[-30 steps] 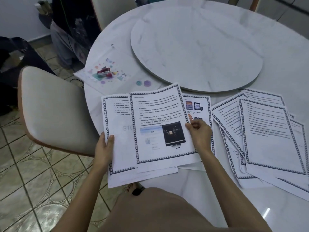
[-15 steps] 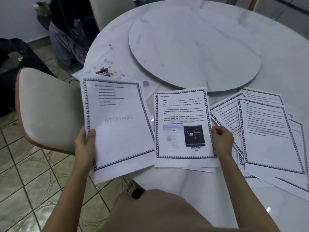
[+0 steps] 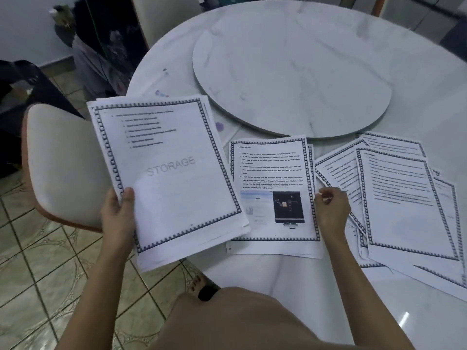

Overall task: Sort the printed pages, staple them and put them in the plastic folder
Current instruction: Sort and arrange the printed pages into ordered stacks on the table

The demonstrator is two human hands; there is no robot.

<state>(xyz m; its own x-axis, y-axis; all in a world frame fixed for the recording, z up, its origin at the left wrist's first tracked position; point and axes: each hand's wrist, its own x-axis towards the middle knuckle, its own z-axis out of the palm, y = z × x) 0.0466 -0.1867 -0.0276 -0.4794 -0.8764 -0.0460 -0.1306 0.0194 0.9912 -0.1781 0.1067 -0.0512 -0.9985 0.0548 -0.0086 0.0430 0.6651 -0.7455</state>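
the left hand (image 3: 118, 216) grips a stack (image 3: 166, 173) of bordered pages at its lower left edge, thumb on top and fingers underneath, and holds it tilted above the table's near left rim and the chair (image 3: 63, 168). the top sheet carries a short bulleted list and a grey "storage" watermark. the right hand (image 3: 331, 210) is well apart from the left, down at the right edge of the pile (image 3: 273, 173) that lies flat on the table (image 3: 429, 97). its fingers are curled, with thumb and forefinger close together, but whether they pinch a sheet cannot be told. the pile's top page is headed "cloud storage" and has two pictures low on it. just right of that hand a loose spread (image 3: 399, 198) of more pages overlaps itself, fanned toward the table's right side. the folder (image 3: 161, 93) lies on the far left of the table, mostly hidden behind the stack, with only a clear strip and some coloured dots showing. a round marble disc (image 3: 290, 72) sits at the table's centre. tiled floor (image 3: 38, 274) shows below the chair.
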